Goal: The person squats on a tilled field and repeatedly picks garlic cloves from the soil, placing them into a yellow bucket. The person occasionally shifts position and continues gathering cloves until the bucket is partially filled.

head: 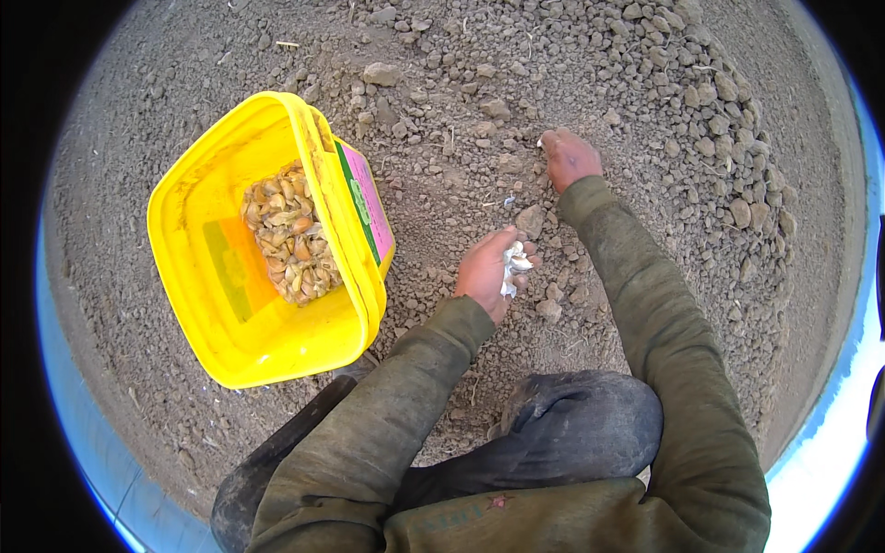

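Several pale garlic cloves lie in the cupped palm of my left hand, held just above the soil. Farther out and to the right, my right hand is low over the cloddy ground, back of the hand up. A small white tip, apparently a garlic clove, shows at its fingertips; the rest is hidden by the fingers. To the left of both hands, a yellow plastic bucket leans with its mouth towards me. Brownish unpeeled garlic cloves are heaped inside it.
Dry, crumbly soil spreads all around, with larger clods along a ridge on the right. A stone-like clod sits between my hands. My bent knee is close below my forearms. A pink and green label covers the bucket's side.
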The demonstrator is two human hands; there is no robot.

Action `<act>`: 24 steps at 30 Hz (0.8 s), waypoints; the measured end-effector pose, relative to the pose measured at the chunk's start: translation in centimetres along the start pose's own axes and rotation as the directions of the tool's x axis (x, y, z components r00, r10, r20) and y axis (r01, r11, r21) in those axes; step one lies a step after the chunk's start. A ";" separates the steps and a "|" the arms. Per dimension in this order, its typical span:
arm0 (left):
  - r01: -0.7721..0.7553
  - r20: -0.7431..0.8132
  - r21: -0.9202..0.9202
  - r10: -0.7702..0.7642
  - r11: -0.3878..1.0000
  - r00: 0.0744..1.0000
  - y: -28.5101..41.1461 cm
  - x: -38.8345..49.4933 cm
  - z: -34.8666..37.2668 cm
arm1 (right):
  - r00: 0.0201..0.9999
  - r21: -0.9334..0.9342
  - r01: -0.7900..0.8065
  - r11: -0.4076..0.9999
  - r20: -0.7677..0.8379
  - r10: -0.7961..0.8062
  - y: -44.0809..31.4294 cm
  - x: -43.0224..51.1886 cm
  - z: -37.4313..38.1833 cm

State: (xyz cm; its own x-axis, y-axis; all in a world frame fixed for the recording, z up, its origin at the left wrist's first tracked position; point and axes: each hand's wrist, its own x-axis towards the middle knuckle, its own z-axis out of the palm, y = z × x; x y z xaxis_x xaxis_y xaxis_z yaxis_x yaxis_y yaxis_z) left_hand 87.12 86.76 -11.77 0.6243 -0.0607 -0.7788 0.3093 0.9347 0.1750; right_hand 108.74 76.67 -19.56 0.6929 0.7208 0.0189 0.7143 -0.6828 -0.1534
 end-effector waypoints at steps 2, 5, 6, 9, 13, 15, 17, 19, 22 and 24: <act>0.009 -0.006 0.008 -0.009 1.000 1.000 0.4 0.0 0.2 | 0.998 0.022 -0.006 1.000 -0.059 0.007 0.1 -0.1 0.3; -0.005 0.003 0.015 0.005 1.000 1.000 1.0 -0.1 0.3 | 0.994 0.066 -0.022 0.998 -0.102 0.028 0.5 -0.4 0.7; -0.012 0.008 0.014 0.012 1.000 1.000 1.0 -0.2 0.3 | 0.993 0.091 -0.018 0.996 -0.115 0.029 0.6 -0.5 0.9; 0.001 -0.001 0.038 -0.001 0.999 1.000 1.3 -0.1 0.3 | 0.994 0.077 0.012 0.997 -0.108 -0.004 0.6 -0.7 1.1; 0.010 -0.006 0.044 -0.010 0.999 1.000 1.4 -0.1 0.9 | 0.998 -0.014 0.007 1.000 -0.060 -0.007 0.3 -0.5 1.2; 0.019 -0.008 0.044 -0.018 0.999 1.000 1.4 -0.1 1.5 | 0.999 -0.009 -0.029 1.000 -0.031 0.028 0.3 -0.2 1.3; 0.050 0.033 0.043 -0.052 0.998 0.998 1.6 -0.5 2.4 | 1.000 -0.012 -0.029 1.000 -0.010 0.029 0.4 0.0 1.5; 0.080 0.055 0.046 -0.083 0.996 0.995 1.9 -1.3 3.8 | 1.000 -0.032 0.008 0.999 -0.020 -0.009 0.5 0.2 1.8; 0.133 -0.023 0.144 -0.131 0.981 0.991 2.5 -4.0 7.0 | 0.996 -0.099 0.024 0.995 0.088 -0.015 0.3 1.0 1.6; 0.126 0.082 0.355 -0.166 0.926 0.983 4.0 -7.0 9.5 | 0.979 -0.109 -0.017 0.994 0.198 0.038 -0.4 1.9 0.1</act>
State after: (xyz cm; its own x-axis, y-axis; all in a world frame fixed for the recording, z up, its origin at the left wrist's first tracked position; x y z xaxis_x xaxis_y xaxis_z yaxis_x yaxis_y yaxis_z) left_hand 90.78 87.64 0.08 0.6214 -0.2432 -0.7448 0.6200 0.7338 0.2777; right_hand 109.75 78.32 -19.56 0.6868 0.7035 -0.1830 0.7089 -0.7039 -0.0451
